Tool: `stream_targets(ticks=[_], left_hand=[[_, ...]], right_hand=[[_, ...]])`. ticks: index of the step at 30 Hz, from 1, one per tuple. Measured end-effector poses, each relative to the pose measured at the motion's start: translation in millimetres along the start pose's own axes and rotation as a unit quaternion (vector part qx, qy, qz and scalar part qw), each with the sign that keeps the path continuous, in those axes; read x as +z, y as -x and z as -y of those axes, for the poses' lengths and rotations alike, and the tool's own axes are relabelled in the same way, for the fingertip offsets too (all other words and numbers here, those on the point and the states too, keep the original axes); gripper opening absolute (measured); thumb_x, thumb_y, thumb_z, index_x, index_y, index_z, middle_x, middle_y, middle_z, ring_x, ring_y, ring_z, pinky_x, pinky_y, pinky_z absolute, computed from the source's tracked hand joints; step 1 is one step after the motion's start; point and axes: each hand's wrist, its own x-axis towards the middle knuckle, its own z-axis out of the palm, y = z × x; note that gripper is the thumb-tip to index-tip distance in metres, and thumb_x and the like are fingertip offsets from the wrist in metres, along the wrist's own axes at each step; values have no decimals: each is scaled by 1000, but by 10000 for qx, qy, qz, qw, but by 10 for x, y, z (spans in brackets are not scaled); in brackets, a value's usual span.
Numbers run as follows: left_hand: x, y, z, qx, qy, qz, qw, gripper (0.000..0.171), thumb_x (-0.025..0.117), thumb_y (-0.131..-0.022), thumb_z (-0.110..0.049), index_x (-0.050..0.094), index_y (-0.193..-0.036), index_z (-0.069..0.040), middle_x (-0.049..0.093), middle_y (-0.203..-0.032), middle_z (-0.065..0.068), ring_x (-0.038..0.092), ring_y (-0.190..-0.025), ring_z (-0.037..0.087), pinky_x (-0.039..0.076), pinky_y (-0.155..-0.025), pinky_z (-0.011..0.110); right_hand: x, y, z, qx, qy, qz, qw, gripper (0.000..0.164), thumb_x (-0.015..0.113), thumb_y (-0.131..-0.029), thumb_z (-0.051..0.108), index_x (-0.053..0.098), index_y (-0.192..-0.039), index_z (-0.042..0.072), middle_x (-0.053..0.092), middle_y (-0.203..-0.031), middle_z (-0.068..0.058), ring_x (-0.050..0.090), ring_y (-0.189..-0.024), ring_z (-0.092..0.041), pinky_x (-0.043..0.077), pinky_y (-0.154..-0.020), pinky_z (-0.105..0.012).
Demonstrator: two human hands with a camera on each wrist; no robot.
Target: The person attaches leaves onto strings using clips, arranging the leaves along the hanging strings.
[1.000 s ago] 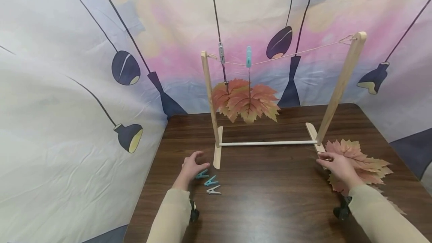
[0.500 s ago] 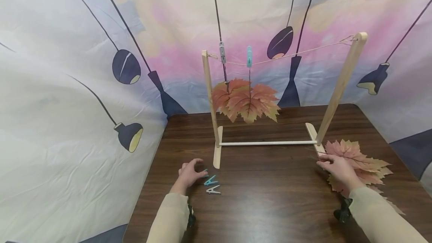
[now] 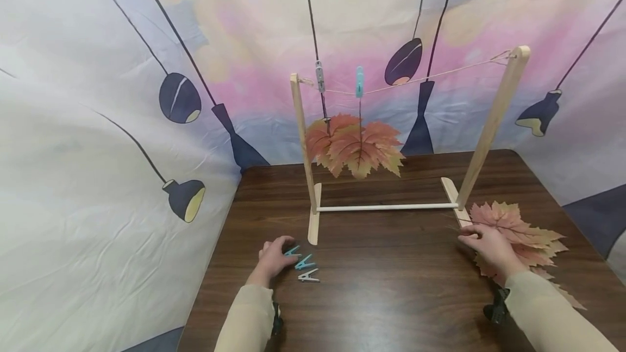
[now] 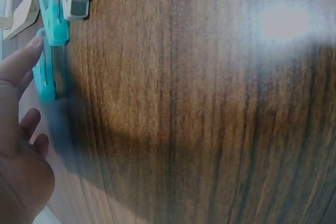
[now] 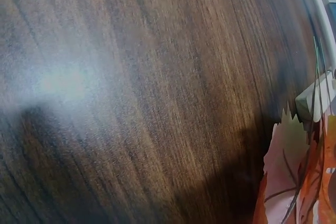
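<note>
My left hand [image 3: 275, 257] reaches down to a blue clothespin [image 4: 47, 74] on the table, its fingertips right at the pin's upper end in the left wrist view. Beside it lie a second blue clothespin [image 3: 305, 262] and a grey one [image 3: 308, 276]. My right hand [image 3: 491, 246] lies over a small pile of autumn-coloured artificial leaves [image 3: 535, 238], thumb and forefinger bent close to the thin stems. I cannot tell whether they pinch a stem. In the right wrist view, a leaf [image 5: 286, 166] and upright stems show at the lower right.
A wooden rack [image 3: 494, 124] with a string line stands toward the back. Two leaves [image 3: 364, 148] hang from it at the left, on a grey clothespin [image 3: 320, 76] and a blue clothespin [image 3: 359, 81]. A printed cloth [image 3: 98, 178] backs the brown table [image 3: 391, 297].
My left hand has drawn back slightly and come down toward the nearest blue clothespin, its fingers now beside it. The right hand stays almost still over the leaves.
</note>
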Motion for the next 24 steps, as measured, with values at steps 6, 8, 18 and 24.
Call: stream_targets(ticks=[6, 8, 18, 24], left_hand=[[28, 12, 18, -1, -70, -64, 10000, 48, 77, -76, -24, 60, -120, -17, 58, -123, 4, 40, -105, 27, 27, -88, 49], [34, 12, 21, -3, -106, -89, 9999, 48, 77, -76, -24, 60, -120, -16, 58, -123, 4, 40, -105, 27, 27, -87, 48], [57, 39, 2, 237, -367, -356, 9984, 43, 77, -76, -21, 62, -116, -15, 58, -121, 6, 43, -102, 27, 30, -85, 48], [94, 52, -12, 375, -437, -361, 9977, 38, 77, -76, -20, 64, -112, -14, 59, -118, 6, 44, -99, 26, 32, -84, 47]], right_hand=[[15, 26, -34, -42, -46, -159, 9999, 39, 64, -90, 26, 61, -112, -6, 60, -109, -28, 57, -96, -42, 45, -77, -53], [14, 31, -62, -84, 22, -237, 9997, 37, 65, -89, 24, 62, -111, -6, 61, -107, -27, 58, -94, -40, 46, -76, -52], [11, 59, -145, -20, 366, -388, 9986, 30, 67, -87, 18, 64, -105, -6, 63, -103, -26, 55, -96, -44, 41, -79, -56], [40, 61, -188, 129, 468, -291, 9984, 29, 66, -87, 16, 64, -103, -8, 63, -101, -27, 55, -94, -45, 40, -79, -57]])
